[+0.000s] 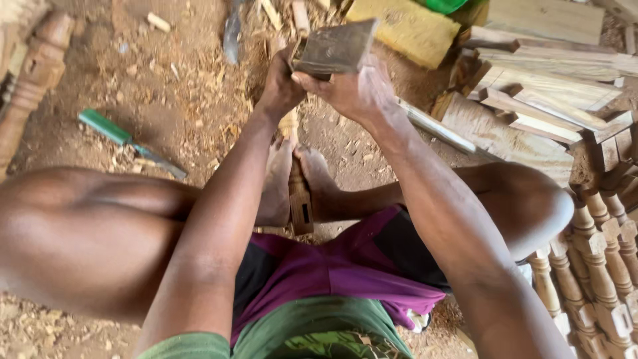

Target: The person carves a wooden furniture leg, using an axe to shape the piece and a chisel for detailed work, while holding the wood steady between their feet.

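Both your left hand and right hand clamp the block (fingers fully closed); keep it square over the spindle between your feet.

Head view, looking down:
- Left hand & right hand: both closed on a dark flat wooden block, held above the feet.
- Turned wood piece: upright-ish btw both bare feet, pinched there; slot in its lower part.
- Chisel, green handle: on dirt floor, left of legs, among shavings.
- Yellow sponge block: top centre.
- Cut planks: stacked at right.
- Turned balusters: row, lower right; one more at far left.
- Purple shorts, green shirt hem.
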